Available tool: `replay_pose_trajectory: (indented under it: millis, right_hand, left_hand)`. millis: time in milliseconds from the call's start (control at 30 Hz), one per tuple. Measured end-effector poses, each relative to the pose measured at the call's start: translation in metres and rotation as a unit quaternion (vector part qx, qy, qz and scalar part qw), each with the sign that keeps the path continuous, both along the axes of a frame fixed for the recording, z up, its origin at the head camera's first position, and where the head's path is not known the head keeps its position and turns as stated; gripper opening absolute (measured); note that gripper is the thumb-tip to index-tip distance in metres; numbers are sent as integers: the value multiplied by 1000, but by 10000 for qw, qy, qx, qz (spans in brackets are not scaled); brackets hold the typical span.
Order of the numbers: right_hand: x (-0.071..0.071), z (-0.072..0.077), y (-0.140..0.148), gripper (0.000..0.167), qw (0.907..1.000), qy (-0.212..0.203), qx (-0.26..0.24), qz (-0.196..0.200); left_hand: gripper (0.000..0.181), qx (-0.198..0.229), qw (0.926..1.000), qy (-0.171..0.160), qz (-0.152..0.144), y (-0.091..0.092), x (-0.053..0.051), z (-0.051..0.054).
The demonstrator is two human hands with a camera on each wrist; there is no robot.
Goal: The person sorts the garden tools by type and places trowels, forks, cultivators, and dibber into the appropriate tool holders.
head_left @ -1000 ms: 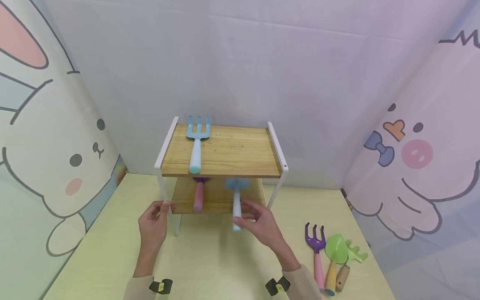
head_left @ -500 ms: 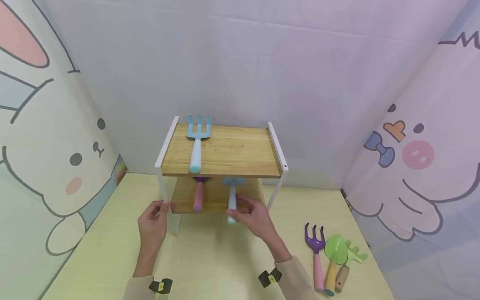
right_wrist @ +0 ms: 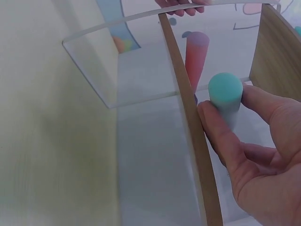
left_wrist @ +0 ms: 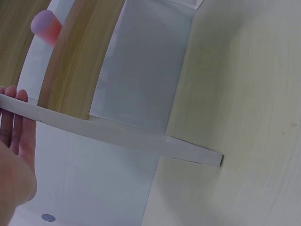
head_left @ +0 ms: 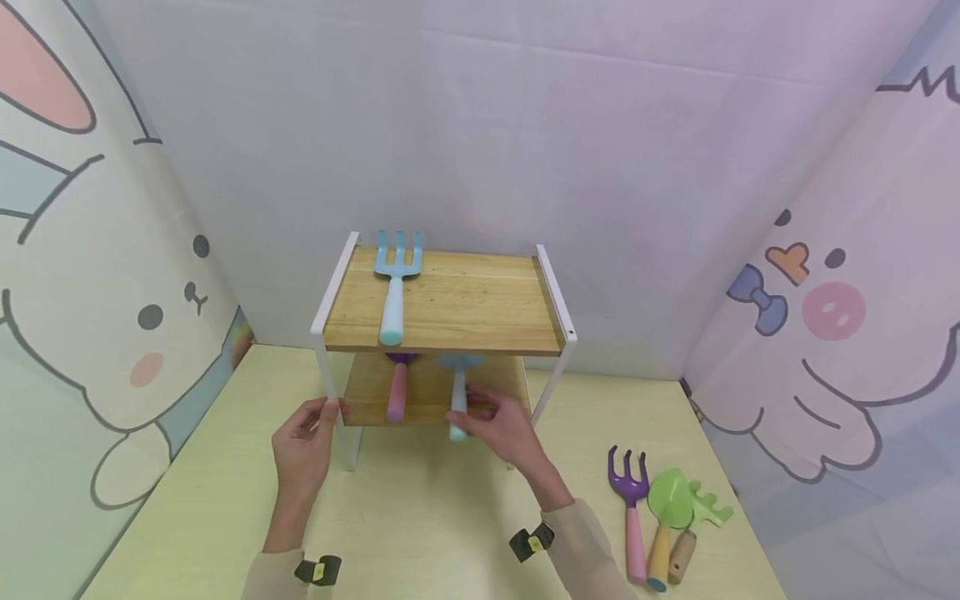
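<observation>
A two-tier shelf [head_left: 480,308] with wooden boards and white legs stands on the table. My left hand [head_left: 303,437] grips its front left leg [left_wrist: 117,132], fingers against the white strip. My right hand [head_left: 501,427] pinches the pale blue handle of a garden tool [head_left: 458,408] between thumb and fingers; its turquoise end [right_wrist: 225,87] faces the right wrist camera. The tool's head reaches in over the lower board [head_left: 431,392] and is partly hidden by the upper one. To its left on that board lies a tool with a pink handle [head_left: 397,393] and a mostly hidden purple head.
On the upper board lies a light blue hand fork [head_left: 393,287]. At the table's right are a purple hand fork [head_left: 632,508] with a pink handle, a green trowel [head_left: 670,500] and a green rake [head_left: 705,508]. Cartoon-printed cloth [head_left: 525,125] encloses the table.
My right hand has moved the blue-handled tool left and farther in over the lower board. My left hand has stayed at the shelf leg.
</observation>
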State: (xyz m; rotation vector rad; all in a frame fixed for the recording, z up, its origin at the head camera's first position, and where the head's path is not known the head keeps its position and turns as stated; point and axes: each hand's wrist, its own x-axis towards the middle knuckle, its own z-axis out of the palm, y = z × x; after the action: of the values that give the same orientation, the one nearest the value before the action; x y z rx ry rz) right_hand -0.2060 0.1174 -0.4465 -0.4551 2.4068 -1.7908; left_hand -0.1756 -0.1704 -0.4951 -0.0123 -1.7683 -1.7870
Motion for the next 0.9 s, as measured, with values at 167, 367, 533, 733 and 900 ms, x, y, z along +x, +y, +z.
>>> replay_pose_trajectory:
  millis: [167,367,533,733,900]
  right_hand:
    - [-5,4,-3,59,9999,-153,18,-1]
    - [-11,4,-6,58,9992,-370,-125,102]
    - [-16,7,-7,56,9991,-397,32,118]
    - [-22,11,-12,47,9988,-462,58,175]
    - [-22,16,-16,47,9988,-464,159,-62]
  left_hand:
    - [13,52,10000,39,-32,0,-1,1]
    - [12,-15,9999,129,21,1,-1,-1]
    - [14,7,9999,138,8,0,0,-2]
    - [15,101,9999,68,-4,-1,0,-3]
    - [14,58,10000,30,-18,0,0,-2]
